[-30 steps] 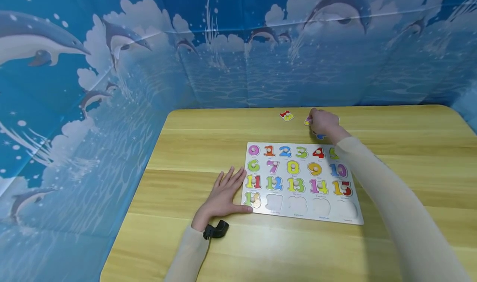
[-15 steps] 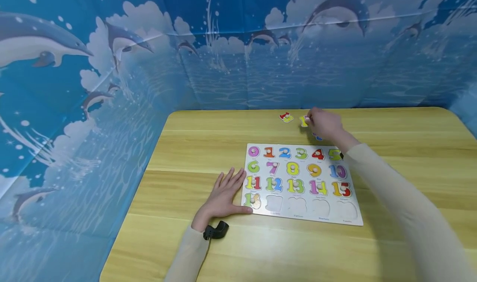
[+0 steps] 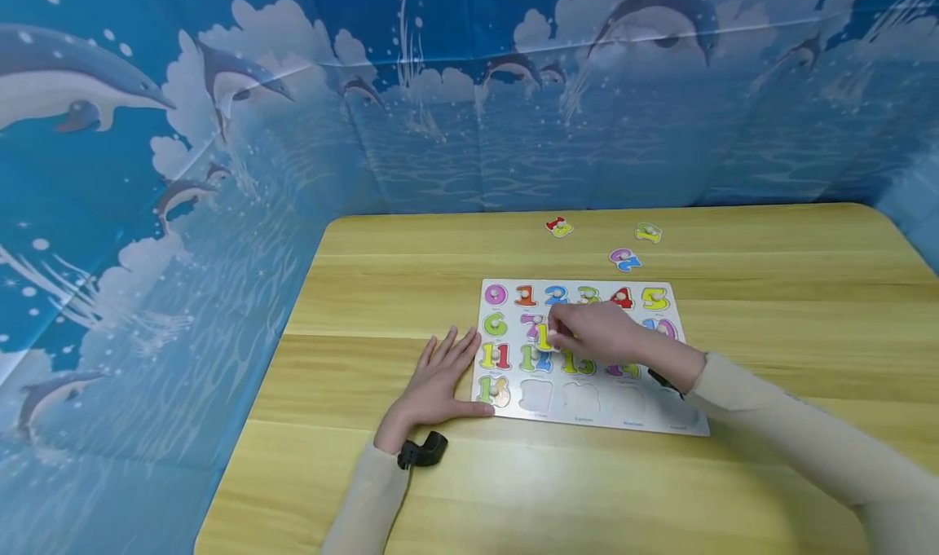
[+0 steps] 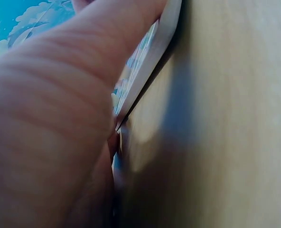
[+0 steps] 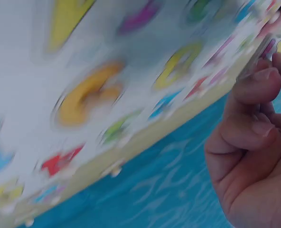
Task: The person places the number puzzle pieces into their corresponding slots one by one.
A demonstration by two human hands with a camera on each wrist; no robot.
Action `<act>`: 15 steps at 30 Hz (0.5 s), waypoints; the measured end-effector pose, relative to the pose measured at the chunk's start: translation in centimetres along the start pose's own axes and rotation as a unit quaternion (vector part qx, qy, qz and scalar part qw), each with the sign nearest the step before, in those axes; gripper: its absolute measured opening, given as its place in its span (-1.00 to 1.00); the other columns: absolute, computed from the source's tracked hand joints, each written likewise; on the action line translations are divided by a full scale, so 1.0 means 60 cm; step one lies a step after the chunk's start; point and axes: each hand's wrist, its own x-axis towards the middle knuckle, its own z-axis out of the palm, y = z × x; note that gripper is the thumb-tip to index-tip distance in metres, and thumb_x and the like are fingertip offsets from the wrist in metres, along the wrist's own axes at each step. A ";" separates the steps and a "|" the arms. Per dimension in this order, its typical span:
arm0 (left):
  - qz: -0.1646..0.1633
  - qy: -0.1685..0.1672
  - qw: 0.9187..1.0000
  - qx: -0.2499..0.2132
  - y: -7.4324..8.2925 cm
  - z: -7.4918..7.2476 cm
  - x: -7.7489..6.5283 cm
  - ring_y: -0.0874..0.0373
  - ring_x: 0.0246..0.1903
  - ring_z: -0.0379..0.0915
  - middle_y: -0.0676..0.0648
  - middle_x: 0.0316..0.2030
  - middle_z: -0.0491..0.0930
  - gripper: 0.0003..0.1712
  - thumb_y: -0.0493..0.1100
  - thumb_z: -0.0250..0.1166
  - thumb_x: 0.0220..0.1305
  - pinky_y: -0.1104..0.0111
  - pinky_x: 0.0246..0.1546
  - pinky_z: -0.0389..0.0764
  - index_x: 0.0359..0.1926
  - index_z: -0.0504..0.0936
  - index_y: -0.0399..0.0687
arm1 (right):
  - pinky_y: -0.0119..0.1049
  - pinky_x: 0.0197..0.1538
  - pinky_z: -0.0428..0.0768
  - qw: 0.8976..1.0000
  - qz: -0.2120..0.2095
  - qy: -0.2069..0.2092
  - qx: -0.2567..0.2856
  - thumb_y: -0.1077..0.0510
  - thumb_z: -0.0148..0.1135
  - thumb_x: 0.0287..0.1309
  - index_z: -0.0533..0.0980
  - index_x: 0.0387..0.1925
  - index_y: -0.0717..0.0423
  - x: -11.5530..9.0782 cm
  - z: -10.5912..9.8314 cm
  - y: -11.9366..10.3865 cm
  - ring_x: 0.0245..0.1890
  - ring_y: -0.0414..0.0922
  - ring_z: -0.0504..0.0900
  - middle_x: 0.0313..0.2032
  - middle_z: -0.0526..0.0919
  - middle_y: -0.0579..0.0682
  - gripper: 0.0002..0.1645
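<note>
My right hand (image 3: pixel 597 332) pinches a number puzzle piece (image 3: pixel 543 337) with a yellow 1, over the middle of the number puzzle board (image 3: pixel 557 396). In the right wrist view, purple and yellow show on this puzzle piece (image 5: pixel 275 46) between thumb and fingertips. The white board carries several rows of colourful numbers with small knobs, and several bare recesses along its near row. My left hand (image 3: pixel 434 385) lies with fingers spread at the board's left edge, its thumb at the near left corner. The left wrist view shows that hand (image 4: pixel 50 104) large against the board's side.
Beyond the board lie three loose pieces: a red and yellow one (image 3: pixel 559 227), a green and yellow one (image 3: pixel 649 232), and a purple and blue one (image 3: pixel 624 260). A blue dolphin-print cloth (image 3: pixel 440 156) hangs behind the wooden table (image 3: pixel 381 294).
My right hand has brought the puzzle piece from the far side of the table toward me and leftward, over the board. The left hand has stayed at the board's edge.
</note>
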 end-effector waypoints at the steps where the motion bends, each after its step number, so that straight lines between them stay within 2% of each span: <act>1: 0.000 0.000 1.000 0.001 0.000 0.000 0.001 0.02 0.43 -0.48 0.03 0.48 -0.21 0.26 0.47 0.24 -0.01 0.06 0.35 -0.43 0.50 -0.15 -0.01 | -0.37 -0.61 0.22 1.000 -0.004 -0.010 0.002 0.00 0.22 0.25 0.40 -0.42 -0.09 -0.002 0.005 -0.007 -0.68 -0.30 0.29 -0.65 0.35 -0.27 -0.81; 10: -0.008 -0.006 1.000 0.002 0.001 -0.001 0.000 0.03 0.43 -0.49 0.05 0.48 -0.22 0.26 0.48 0.24 -0.01 0.08 0.35 -0.44 0.50 -0.16 0.01 | -0.38 -0.54 0.23 0.994 -0.012 -0.097 0.045 -0.04 0.25 0.21 0.38 -0.45 -0.14 -0.009 0.038 -0.041 -0.66 -0.30 0.31 -0.69 0.34 -0.26 -0.77; 15: -0.006 -0.005 1.000 0.009 0.002 0.000 0.000 0.03 0.43 -0.48 0.05 0.48 -0.23 0.25 0.47 0.24 0.00 0.09 0.35 -0.43 0.50 -0.16 0.00 | -0.38 -0.52 0.26 0.992 -0.025 -0.117 0.048 -0.01 0.25 0.20 0.39 -0.47 -0.14 -0.011 0.050 -0.044 -0.66 -0.32 0.31 -0.67 0.34 -0.27 -0.78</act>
